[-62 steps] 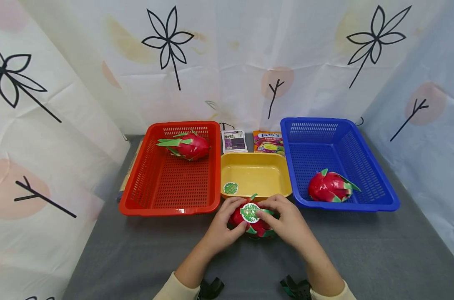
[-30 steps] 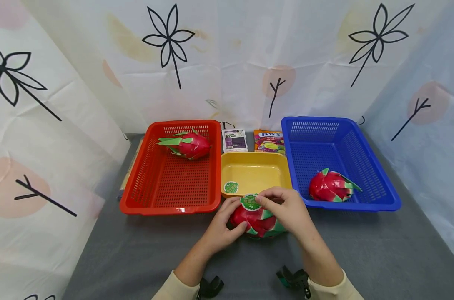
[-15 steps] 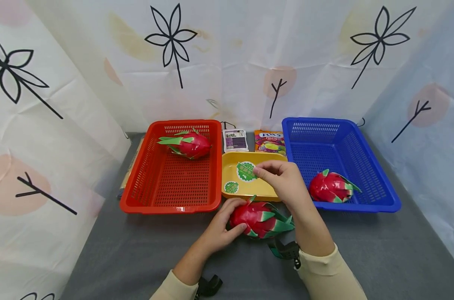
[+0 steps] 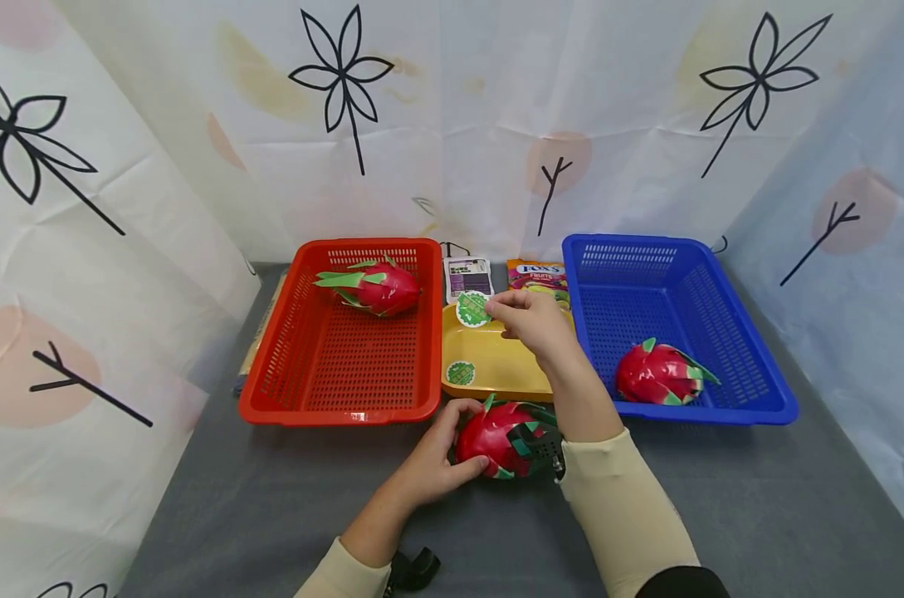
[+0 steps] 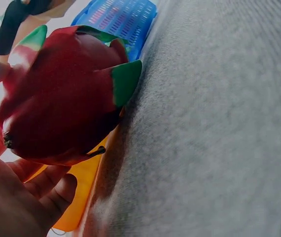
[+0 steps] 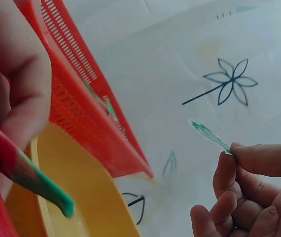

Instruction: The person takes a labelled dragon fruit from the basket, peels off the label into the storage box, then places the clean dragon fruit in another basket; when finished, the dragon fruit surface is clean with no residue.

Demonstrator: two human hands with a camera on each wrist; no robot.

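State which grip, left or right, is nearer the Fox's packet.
Right. The right grip, pinching a sticker near the yellow tray, partly covers the Fox's packet in the head view; the left grip is farther off, on the red fruit in front of the tray.

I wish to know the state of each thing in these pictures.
Left hand: gripping the nearest dragon fruit
Right hand: pinching a round sticker
Red basket: holding a second dragon fruit
Blue basket: holding a third dragon fruit
Yellow tray: holding another sticker
Fox's packet: partly hidden; cannot tell whether sealed
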